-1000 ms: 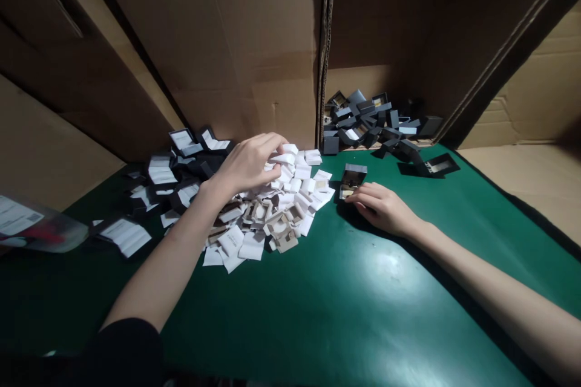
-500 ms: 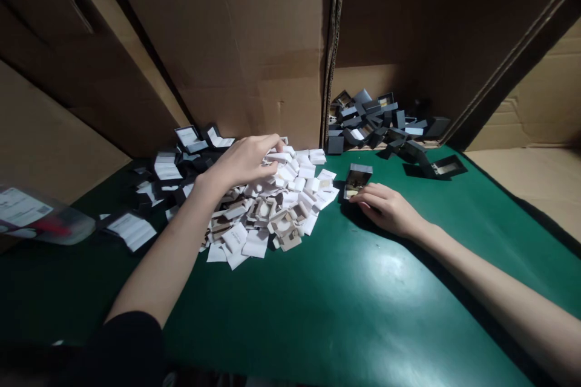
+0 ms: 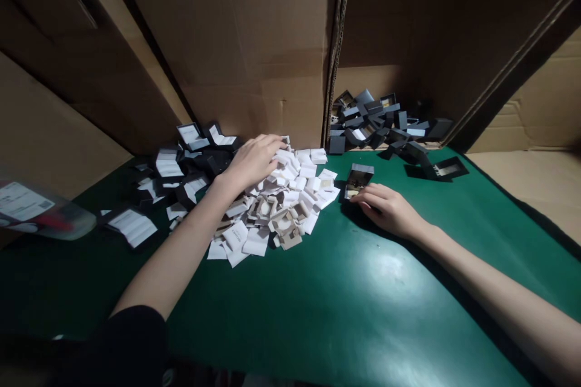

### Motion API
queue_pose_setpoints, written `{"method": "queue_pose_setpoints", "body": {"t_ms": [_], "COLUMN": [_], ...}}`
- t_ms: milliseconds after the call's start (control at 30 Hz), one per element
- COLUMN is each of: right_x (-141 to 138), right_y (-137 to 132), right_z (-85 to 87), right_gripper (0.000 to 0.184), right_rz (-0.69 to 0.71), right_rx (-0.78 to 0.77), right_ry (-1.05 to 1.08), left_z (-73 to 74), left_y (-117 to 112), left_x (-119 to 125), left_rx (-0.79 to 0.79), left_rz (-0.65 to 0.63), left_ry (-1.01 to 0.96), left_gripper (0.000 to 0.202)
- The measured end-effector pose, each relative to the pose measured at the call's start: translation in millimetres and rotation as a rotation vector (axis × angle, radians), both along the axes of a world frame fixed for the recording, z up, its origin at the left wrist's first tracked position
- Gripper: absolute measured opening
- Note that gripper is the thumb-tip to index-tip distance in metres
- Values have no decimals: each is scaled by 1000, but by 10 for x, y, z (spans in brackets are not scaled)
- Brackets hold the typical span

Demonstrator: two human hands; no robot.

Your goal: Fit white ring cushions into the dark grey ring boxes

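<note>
My left hand rests palm down on the back left of a heap of white folded card inserts. Its fingers are stretched forward over the cards, with nothing visibly held. My right hand grips the front of a small dark jewelry-style box standing on the green table. The box's lid is up, and something pale lies inside near my fingertips. My thumb and part of the box's front are hidden or in shadow.
Dark open boxes with white linings lie scattered at the left. More dark boxes are heaped inside a cardboard compartment at the back right, one lying open outside it. A clear plastic container stands far left. Cardboard walls rise behind.
My left hand has flattened from a raised, curled pose and lies lower on the card heap. My right hand and the small box keep their place; the view has shifted slightly.
</note>
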State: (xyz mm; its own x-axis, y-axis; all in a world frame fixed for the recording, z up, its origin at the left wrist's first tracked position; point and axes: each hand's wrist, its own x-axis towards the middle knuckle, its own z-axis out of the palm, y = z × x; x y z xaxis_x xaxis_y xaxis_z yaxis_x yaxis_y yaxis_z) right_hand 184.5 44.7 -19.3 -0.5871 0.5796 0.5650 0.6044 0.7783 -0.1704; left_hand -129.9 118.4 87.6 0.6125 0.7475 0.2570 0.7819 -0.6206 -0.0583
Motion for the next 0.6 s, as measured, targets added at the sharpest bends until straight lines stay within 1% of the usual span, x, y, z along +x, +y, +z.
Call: {"method": "queue_pose_setpoints", "body": {"t_ms": [67,133,233,300,367,467,600], "right_x": [-5,-10,-14,-16,-16,-12,-3], "right_y": [0,3,9,13,16,18,21], "right_z": [-3,-5,-8,-10,-12,-17,-23], "right_gripper": [19,19,19,19,18,17,18], "right_rz": [-6,-11,-13,-12,-9,-5,-7], "right_rx": [2,2,4,12,19,31,47], "right_ry": [-3,-5,-2,0,0,-6,-32], "left_z": [-50,-98,-158,-193,-231,-293,-348], "left_y": [6,14,44,72,97,123,150], "left_x": [59,145,294,379,434,457,436], "left_rx": [-5,-48,-173,-273,-333,-338,-318], "left_rz": [-20,-72,-144,-148,-142,-155,-169], "left_ry": [7,25,80,127,166,162,89], "left_gripper": [37,36,35,36,35,33,34]}}
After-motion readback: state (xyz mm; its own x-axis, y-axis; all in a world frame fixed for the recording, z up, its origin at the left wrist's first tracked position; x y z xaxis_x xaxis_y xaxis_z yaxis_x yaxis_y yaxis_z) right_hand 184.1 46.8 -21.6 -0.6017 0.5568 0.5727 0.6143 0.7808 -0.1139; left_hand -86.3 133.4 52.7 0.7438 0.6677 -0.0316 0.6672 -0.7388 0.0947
